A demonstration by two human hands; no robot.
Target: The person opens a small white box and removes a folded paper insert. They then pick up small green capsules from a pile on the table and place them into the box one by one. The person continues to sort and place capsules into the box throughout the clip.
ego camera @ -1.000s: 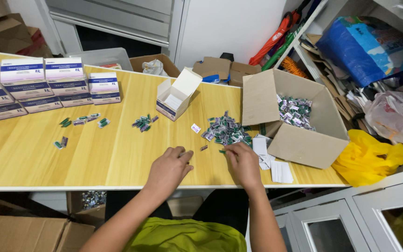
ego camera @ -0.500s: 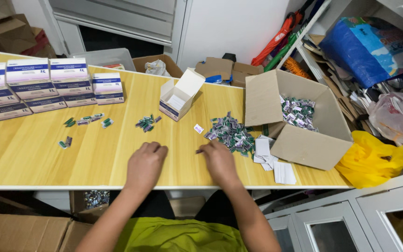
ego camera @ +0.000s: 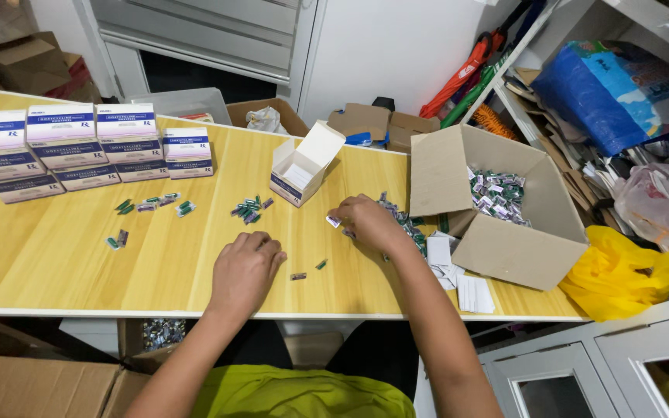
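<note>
Left hand: your left hand (ego camera: 245, 267) sits knuckles-up on the bench (ego camera: 56, 263) at about 6 o'clock, fingers curled under. Can't tell if there's anything in it.

Right hand: your right hand (ego camera: 365, 222) is a bit right of centre, palm down, fingers curled narrow over the near edge of the sachet pile (ego camera: 406, 224). Whether it's actually pinching one, honestly can't tell; a small white bit (ego camera: 333, 222) sits right at its fingertips.

Sachet pile: small green and silver packets heaped on the bench at 3 o'clock from centre, just beside the big box, partly hidden by your hand.

Loose pieces: two tiny ones (ego camera: 308, 270) between your hands, closer to the near edge.

Big cardboard box (ego camera: 505, 248): at 3 o'clock, open, with more sachets in its far corner.

Small white carton (ego camera: 303, 166): at 12 o'clock from your hands, lid flipped up, well apart from both.

Little clusters: one bunch of sachets (ego camera: 249, 209) at 11 o'clock from your left hand, and more scattered (ego camera: 152, 203) out toward 10 o'clock.

Stacked cartons (ego camera: 79, 147): white and blue boxes in rows at the far left, 10 o'clock.

Paper leaflets (ego camera: 458, 275): white folded slips at 4 o'clock, right against the big box.
</note>
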